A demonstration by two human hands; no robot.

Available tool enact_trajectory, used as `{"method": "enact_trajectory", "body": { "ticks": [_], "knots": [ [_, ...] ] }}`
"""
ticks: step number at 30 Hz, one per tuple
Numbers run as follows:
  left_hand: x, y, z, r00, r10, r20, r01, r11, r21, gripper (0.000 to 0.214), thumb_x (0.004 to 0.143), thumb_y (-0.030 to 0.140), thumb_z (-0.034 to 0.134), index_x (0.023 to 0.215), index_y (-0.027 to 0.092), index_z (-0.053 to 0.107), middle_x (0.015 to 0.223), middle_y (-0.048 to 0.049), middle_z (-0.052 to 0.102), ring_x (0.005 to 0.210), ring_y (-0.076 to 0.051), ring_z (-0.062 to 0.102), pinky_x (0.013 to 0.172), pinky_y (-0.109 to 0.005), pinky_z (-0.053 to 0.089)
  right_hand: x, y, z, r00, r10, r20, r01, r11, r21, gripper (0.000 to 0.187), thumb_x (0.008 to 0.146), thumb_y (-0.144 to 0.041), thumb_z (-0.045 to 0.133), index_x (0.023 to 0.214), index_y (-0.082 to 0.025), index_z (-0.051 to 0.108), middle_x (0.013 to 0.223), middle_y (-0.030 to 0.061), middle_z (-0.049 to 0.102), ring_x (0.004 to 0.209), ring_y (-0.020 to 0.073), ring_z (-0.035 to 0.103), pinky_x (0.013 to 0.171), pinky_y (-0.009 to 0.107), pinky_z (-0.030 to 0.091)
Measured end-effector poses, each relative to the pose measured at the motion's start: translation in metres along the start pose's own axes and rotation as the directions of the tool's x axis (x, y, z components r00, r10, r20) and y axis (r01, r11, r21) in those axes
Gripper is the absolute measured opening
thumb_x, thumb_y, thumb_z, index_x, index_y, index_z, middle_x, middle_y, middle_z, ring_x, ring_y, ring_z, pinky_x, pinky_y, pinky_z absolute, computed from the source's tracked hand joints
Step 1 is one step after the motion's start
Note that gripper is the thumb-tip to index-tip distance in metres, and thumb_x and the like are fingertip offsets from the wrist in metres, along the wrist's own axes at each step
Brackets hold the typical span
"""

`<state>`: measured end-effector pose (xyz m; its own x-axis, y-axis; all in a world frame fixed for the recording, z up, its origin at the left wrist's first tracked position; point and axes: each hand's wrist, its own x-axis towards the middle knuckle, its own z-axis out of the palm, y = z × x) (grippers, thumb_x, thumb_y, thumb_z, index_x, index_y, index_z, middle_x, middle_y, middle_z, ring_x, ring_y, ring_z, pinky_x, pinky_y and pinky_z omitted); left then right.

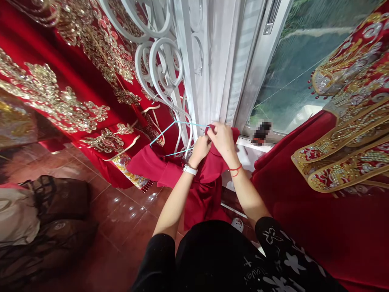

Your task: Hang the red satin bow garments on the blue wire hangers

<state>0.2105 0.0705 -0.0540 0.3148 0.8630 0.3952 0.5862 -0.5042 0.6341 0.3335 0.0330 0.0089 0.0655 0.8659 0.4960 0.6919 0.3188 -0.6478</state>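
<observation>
A plain red garment [204, 182] hangs in front of me on a thin light-blue wire hanger [165, 130]. My left hand [200, 148] and my right hand [222, 138] meet at the garment's top edge, fingers closed and pinching the red cloth near the hanger's shoulder. My left wrist wears a white band, my right a red string. The hanger's hook sits by a white scrolled metal rack [161, 65].
Red robes with gold embroidery hang at left [60, 81] and right [349, 142]. A white curtain [219, 52] and a window [304, 52] are ahead, with a small dark object [261, 133] on the sill. Dark bags [45, 227] lie on the red tiled floor at left.
</observation>
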Motion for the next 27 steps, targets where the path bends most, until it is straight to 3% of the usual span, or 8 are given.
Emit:
{"method": "enact_trajectory", "body": {
  "ticks": [6, 9, 15, 18, 20, 22, 25, 27],
  "knots": [
    [-0.023, 0.005, -0.003, 0.978, 0.045, -0.204, -0.066, 0.993, -0.099, 0.028, 0.099, 0.012, 0.054, 0.120, 0.018, 0.072, 0.118, -0.0114, 0.078, 0.105, -0.023, 0.074, 0.098, -0.037, 0.058, -0.022, 0.022, -0.007, 0.997, 0.075, -0.006, -0.069, 0.942, 0.327, 0.032, 0.093, -0.029, 0.052, 0.117, -0.019, 0.072, 0.073, -0.0001, 0.067, 0.066, 0.0171, 0.059, 0.072, 0.032, 0.052],
    [-0.048, 0.012, 0.003, 0.947, 0.028, -0.319, -0.043, 0.998, -0.042, 0.035, 0.106, 0.026, 0.047, 0.136, 0.017, 0.064, 0.136, -0.0155, 0.071, 0.123, -0.026, 0.069, 0.107, -0.042, 0.057, -0.035, 0.041, -0.014, 0.988, 0.146, -0.045, -0.121, 0.928, 0.352, 0.033, 0.091, -0.029, 0.053, 0.116, -0.019, 0.073, 0.074, 0.0004, 0.066, 0.068, 0.0172, 0.059, 0.073, 0.034, 0.054],
    [-0.068, 0.013, 0.007, 0.994, -0.025, -0.107, 0.029, 0.999, 0.036, 0.039, 0.105, 0.025, 0.048, 0.143, 0.022, 0.057, 0.144, -0.0100, 0.068, 0.135, -0.022, 0.065, 0.116, -0.038, 0.054, -0.045, 0.029, 0.002, 0.980, 0.097, -0.171, -0.083, 0.993, 0.084, 0.049, 0.093, -0.034, 0.054, 0.139, -0.021, 0.062, 0.120, 0.0132, 0.069, 0.107, 0.0263, 0.066, 0.095, 0.044, 0.056],
    [-0.081, 0.014, -0.017, 0.998, -0.039, -0.042, 0.042, 0.997, 0.067, 0.036, 0.102, 0.027, 0.054, 0.137, 0.033, 0.061, 0.140, -0.0001, 0.071, 0.131, -0.019, 0.067, 0.110, -0.035, 0.057, -0.043, 0.008, 0.024, 0.988, 0.023, -0.154, -0.044, 0.990, -0.137, 0.059, 0.092, -0.039, 0.061, 0.149, -0.027, 0.054, 0.146, 0.0174, 0.057, 0.137, 0.0366, 0.052, 0.109, 0.061, 0.046],
    [-0.096, 0.015, -0.040, 0.990, -0.087, -0.107, 0.101, 0.985, 0.137, 0.036, 0.100, 0.025, 0.054, 0.133, 0.035, 0.063, 0.137, 0.0009, 0.072, 0.128, -0.020, 0.068, 0.107, -0.036, 0.059, -0.041, -0.002, 0.037, 0.991, 0.053, -0.120, -0.078, 0.974, -0.213, 0.050, 0.093, -0.034, 0.058, 0.143, -0.028, 0.058, 0.146, 0.0172, 0.058, 0.140, 0.0404, 0.047, 0.109, 0.071, 0.040],
    [-0.111, 0.014, -0.067, 0.928, -0.143, -0.343, 0.223, 0.952, 0.208, 0.038, 0.098, 0.023, 0.053, 0.134, 0.029, 0.062, 0.137, -0.0051, 0.069, 0.131, -0.023, 0.064, 0.108, -0.040, 0.057, -0.037, -0.006, 0.045, 0.992, 0.087, -0.096, -0.108, 0.966, -0.235, 0.041, 0.094, -0.024, 0.053, 0.133, -0.026, 0.064, 0.138, 0.0170, 0.063, 0.137, 0.0409, 0.049, 0.109, 0.073, 0.037],
    [-0.123, 0.002, -0.103, 0.668, -0.174, -0.723, 0.459, 0.862, 0.217, 0.055, 0.091, 0.027, 0.062, 0.145, 0.017, 0.052, 0.150, -0.0184, 0.056, 0.144, -0.033, 0.050, 0.119, -0.053, 0.045, -0.030, -0.006, 0.045, 0.992, 0.121, -0.028, -0.124, 0.959, -0.255, 0.044, 0.091, -0.010, 0.046, 0.128, -0.023, 0.066, 0.127, 0.0175, 0.069, 0.130, 0.0399, 0.054, 0.111, 0.070, 0.037],
    [-0.124, -0.010, -0.121, 0.567, -0.184, -0.803, 0.557, 0.804, 0.209, 0.069, 0.086, 0.029, 0.067, 0.150, 0.015, 0.047, 0.153, -0.0214, 0.051, 0.147, -0.038, 0.044, 0.123, -0.060, 0.036, -0.025, -0.006, 0.041, 0.988, 0.151, 0.025, -0.138, 0.949, -0.284, 0.049, 0.090, -0.004, 0.043, 0.130, -0.022, 0.066, 0.124, 0.0182, 0.070, 0.126, 0.0398, 0.058, 0.109, 0.067, 0.040]
  ]
}}
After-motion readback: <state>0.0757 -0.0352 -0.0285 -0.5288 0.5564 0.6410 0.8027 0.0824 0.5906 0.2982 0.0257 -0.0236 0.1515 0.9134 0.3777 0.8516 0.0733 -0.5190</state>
